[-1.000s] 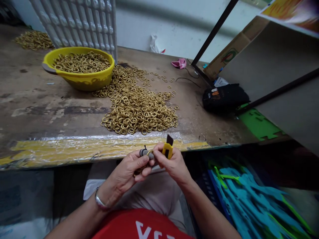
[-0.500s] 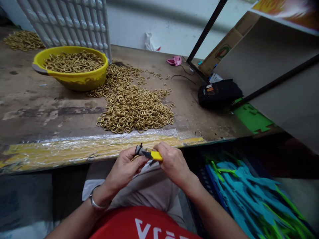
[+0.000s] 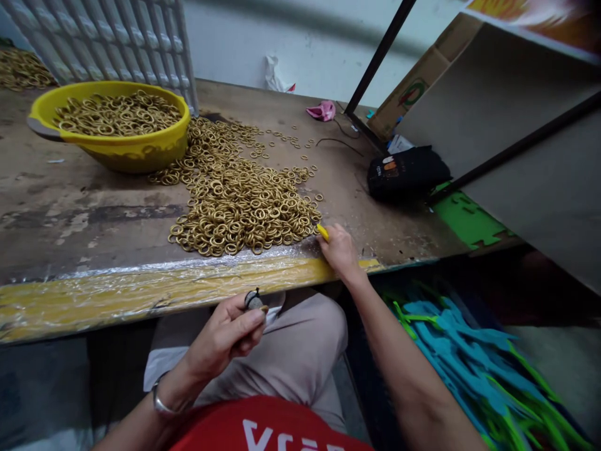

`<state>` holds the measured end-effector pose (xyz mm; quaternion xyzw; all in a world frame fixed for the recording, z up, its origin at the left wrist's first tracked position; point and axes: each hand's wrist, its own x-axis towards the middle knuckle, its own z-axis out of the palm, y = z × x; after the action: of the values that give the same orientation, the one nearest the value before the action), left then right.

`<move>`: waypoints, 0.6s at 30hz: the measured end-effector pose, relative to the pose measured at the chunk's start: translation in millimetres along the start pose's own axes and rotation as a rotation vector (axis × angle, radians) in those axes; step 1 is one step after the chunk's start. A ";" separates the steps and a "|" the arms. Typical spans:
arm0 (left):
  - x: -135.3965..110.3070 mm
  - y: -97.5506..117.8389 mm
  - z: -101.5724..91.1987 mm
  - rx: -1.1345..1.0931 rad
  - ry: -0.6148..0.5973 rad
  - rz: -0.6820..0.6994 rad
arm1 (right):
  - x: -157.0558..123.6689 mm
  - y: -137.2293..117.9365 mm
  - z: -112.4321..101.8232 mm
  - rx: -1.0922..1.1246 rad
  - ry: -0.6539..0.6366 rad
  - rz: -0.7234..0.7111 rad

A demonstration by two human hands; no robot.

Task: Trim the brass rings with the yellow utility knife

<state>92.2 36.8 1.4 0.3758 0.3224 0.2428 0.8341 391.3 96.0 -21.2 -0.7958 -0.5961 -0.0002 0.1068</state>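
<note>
My left hand [image 3: 230, 332] is held over my lap, thumb and index finger pinched on what looks like a gold ring [image 3: 265, 309], mostly hidden. A grey cover [image 3: 253, 301] tied with a black band wraps that index finger. At the right edge of the ring pile [image 3: 248, 210], my right hand [image 3: 340, 249] is closed around a small yellow-handled knife [image 3: 322, 232]. Its tip reaches the outermost rings; the blade hardly shows.
A yellow basin [image 3: 136, 153] full of rings stands left of the pile. Behind it leans a ribbed white panel [image 3: 113, 44]. A black pouch [image 3: 408, 172] and pink cloth [image 3: 322, 111] lie on the table [image 3: 117, 194]. Blue and green pieces [image 3: 469, 357] fill a crate below right.
My right hand has moved away from my left, forward and right to the pile, carrying the knife. My left hand stays pinched near my lap. The view has shifted slightly right.
</note>
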 end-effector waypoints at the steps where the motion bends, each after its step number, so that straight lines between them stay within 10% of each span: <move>1: 2.1 -3.4 -1.7 -0.042 -0.001 0.006 | 5.7 -0.7 3.1 0.017 0.006 0.002; 8: 10.0 -4.5 -9.0 -0.199 -0.051 0.010 | 29.8 6.2 13.6 0.219 0.007 0.035; 14: 24.8 -1.7 -4.5 -0.190 0.003 -0.034 | -15.3 -26.2 -12.5 0.549 -0.039 -0.004; 18: 27.2 5.4 -0.7 -0.178 0.059 0.025 | -61.7 -66.4 -42.9 1.137 -0.433 0.012</move>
<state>109.2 58.0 -4.4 0.2970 0.3195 0.2918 0.8512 316.0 47.8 24.1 -0.5994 -0.5063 0.4808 0.3915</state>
